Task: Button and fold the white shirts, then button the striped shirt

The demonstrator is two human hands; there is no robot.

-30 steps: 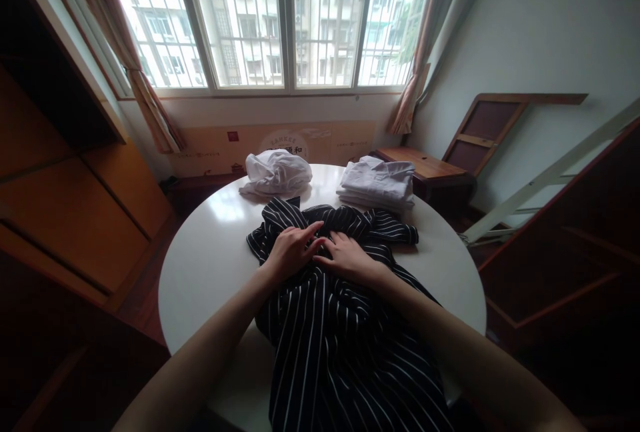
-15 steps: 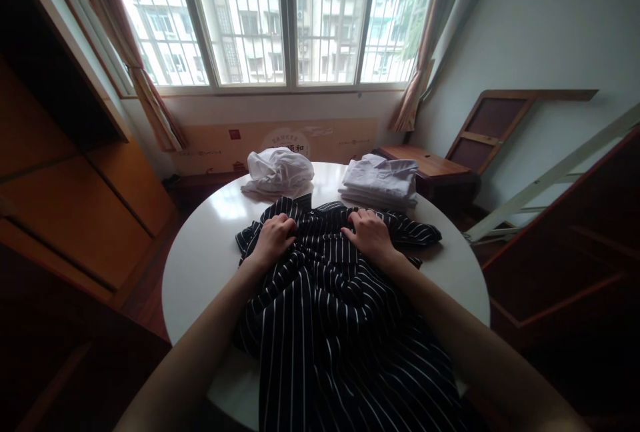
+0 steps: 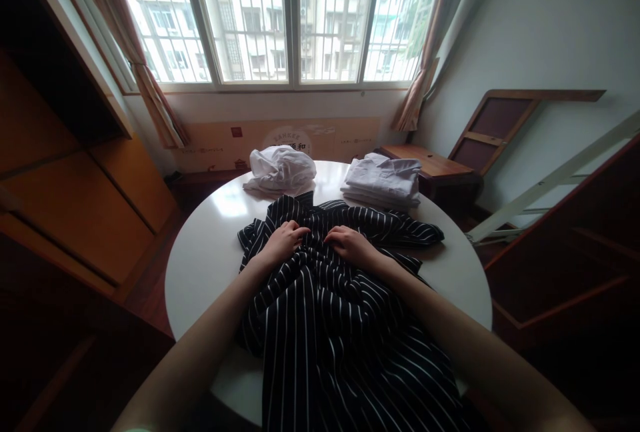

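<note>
A black shirt with white stripes (image 3: 350, 332) lies spread and wrinkled over the table, its collar toward the window and its lower part hanging off the near side. My left hand (image 3: 285, 243) is closed on the cloth left of the shirt's front, just below the collar. Facing it across a small gap, my right hand (image 3: 350, 245) pinches the cloth on the right side with bent fingers. What lies under the fingertips is hidden. One short sleeve stretches out to the right.
On the far side of the round white table (image 3: 200, 265) sit a crumpled white cloth (image 3: 283, 169) and a stack of folded white shirts (image 3: 383, 179). Beyond the table stand a wooden stool (image 3: 425, 162) and, at right, a pale metal ladder-like frame (image 3: 550, 182).
My right hand has moved left and slightly down, toward the middle of the shirt's front. The left hand has shifted slightly right and down, so the two are now closer together.
</note>
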